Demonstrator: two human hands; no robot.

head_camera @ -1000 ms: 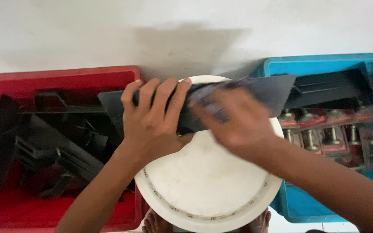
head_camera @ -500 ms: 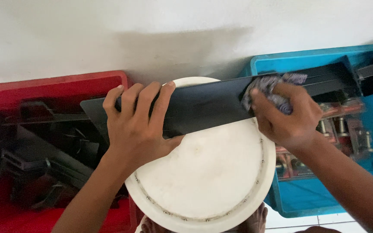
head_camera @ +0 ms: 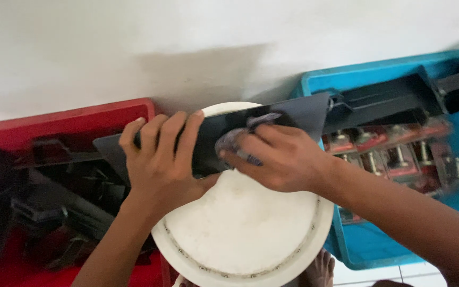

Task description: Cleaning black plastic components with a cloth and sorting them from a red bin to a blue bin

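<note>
Red-backed blister packs [head_camera: 394, 159] of metal parts, in blue bin [head_camera: 378, 250]

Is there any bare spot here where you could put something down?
The near half of the round white lid, below both hands, is bare. The left hand and right hand crowd the black panel across its far edge. The red bin is packed with black parts; the blue bin shows bare floor only at its near corner.

workshop | red bin [head_camera: 54, 114] of black parts | blue bin [head_camera: 367, 74] of clamps
</note>
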